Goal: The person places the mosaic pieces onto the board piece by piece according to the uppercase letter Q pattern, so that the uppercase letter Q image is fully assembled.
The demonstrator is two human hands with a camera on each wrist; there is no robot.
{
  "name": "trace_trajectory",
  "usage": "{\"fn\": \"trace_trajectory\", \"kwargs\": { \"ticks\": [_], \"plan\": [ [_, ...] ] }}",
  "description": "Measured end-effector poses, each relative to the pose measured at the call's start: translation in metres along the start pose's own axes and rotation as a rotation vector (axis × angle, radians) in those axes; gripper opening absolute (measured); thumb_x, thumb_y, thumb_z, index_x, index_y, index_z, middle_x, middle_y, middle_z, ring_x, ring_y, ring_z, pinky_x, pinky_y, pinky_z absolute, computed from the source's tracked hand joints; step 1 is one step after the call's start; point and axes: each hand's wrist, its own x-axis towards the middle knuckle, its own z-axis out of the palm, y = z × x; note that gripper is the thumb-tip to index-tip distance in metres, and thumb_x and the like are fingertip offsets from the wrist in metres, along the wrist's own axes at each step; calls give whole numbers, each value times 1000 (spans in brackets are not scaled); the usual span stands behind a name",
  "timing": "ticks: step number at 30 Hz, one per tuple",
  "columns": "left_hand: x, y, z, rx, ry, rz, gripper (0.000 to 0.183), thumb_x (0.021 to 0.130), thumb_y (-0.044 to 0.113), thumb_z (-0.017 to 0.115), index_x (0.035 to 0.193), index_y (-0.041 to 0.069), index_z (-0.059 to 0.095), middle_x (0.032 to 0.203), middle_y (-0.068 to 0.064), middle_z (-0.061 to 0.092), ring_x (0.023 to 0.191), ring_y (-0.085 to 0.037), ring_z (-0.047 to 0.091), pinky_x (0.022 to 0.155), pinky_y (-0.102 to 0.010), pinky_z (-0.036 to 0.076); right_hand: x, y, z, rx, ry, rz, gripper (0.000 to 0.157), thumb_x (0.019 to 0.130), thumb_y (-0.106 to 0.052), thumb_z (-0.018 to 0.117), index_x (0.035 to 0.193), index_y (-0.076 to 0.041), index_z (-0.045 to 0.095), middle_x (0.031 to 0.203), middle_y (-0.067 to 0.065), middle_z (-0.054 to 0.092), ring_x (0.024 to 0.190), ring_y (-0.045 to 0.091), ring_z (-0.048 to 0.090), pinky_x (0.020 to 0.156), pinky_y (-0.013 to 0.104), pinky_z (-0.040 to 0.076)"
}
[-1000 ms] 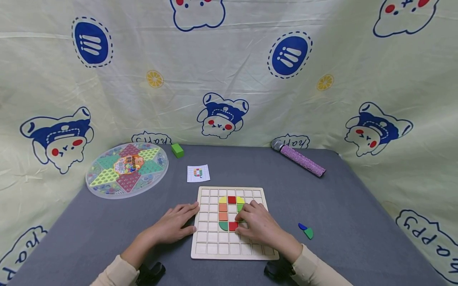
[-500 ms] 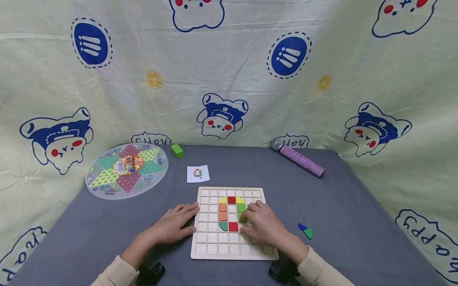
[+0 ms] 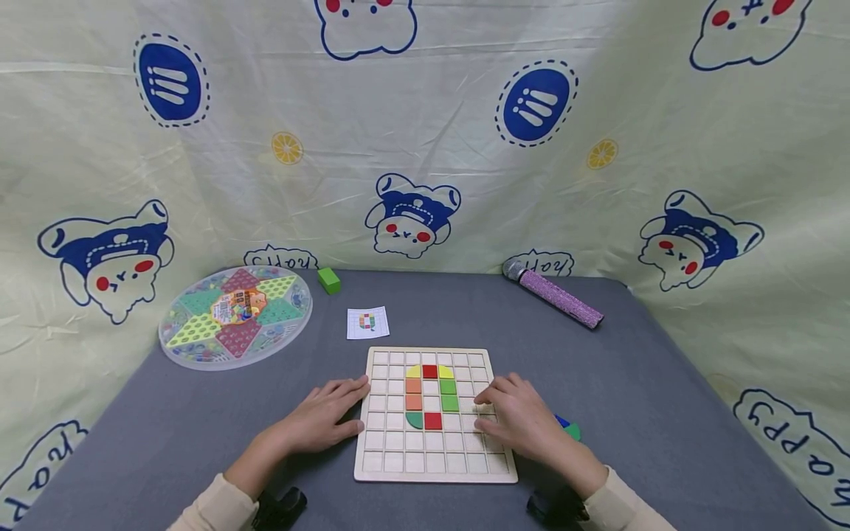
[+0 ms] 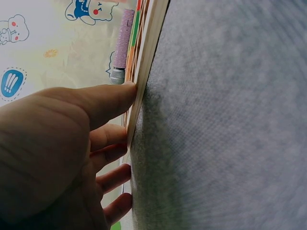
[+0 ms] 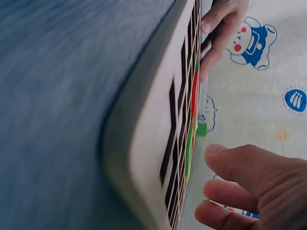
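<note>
A wooden grid board [image 3: 394,462] lies on the table, with coloured tiles set in a ring in its cells. Orange squares [image 3: 414,402] form the left side and green squares [image 3: 449,403] the right. Yellow curved tiles [image 3: 446,372] sit at the top corners, red squares [image 3: 432,421] at top and bottom, and a dark green quarter-round [image 3: 415,420] at lower left. My left hand [image 3: 325,414] touches the board's left edge with extended fingers. Over the right-hand cells hovers my right hand [image 3: 514,417], thumb and fingers apart, holding nothing.
Loose blue [image 3: 563,421] and green [image 3: 574,433] pieces lie partly hidden beside my right hand. Behind the board are a small printed card [image 3: 368,323] and a green block [image 3: 328,280]. A round patterned case [image 3: 235,317] stands left, a glittery purple microphone [image 3: 558,295] back right.
My right hand has drawn back to the right from the ring of tiles, uncovering the green squares on its right side. My left hand stays at the board's edge.
</note>
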Motion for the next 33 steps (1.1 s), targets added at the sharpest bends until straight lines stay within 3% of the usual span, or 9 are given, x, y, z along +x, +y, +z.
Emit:
{"fn": "trace_trajectory", "kwargs": {
  "ticks": [10, 21, 33],
  "plan": [
    [0, 1, -1, -5, -9, -8, 61, 95, 32, 55, 148, 11, 34, 154, -5, 32, 138, -31, 30, 104, -64, 24, -22, 29, -10, 5, -21, 98, 25, 72, -31, 80, 92, -18, 71, 87, -8, 58, 84, 10, 47, 76, 35, 39],
    [0, 2, -1, -11, -12, -20, 61, 94, 31, 55, 147, 12, 34, 154, -5, 32, 138, -31, 30, 104, -66, 23, -49, 60, -18, -25, 52, 126, 30, 69, -29, 82, 93, -15, 71, 87, -6, 58, 85, 16, 50, 75, 37, 39],
    [0, 2, -1, -6, -7, -12, 60, 94, 31, 55, 147, 11, 34, 154, -5, 33, 138, -31, 31, 104, -64, 25, -66, 78, -27, -54, -16, 220, 33, 69, -33, 81, 95, -15, 71, 92, -2, 61, 88, 20, 52, 75, 40, 40]
  ]
}}
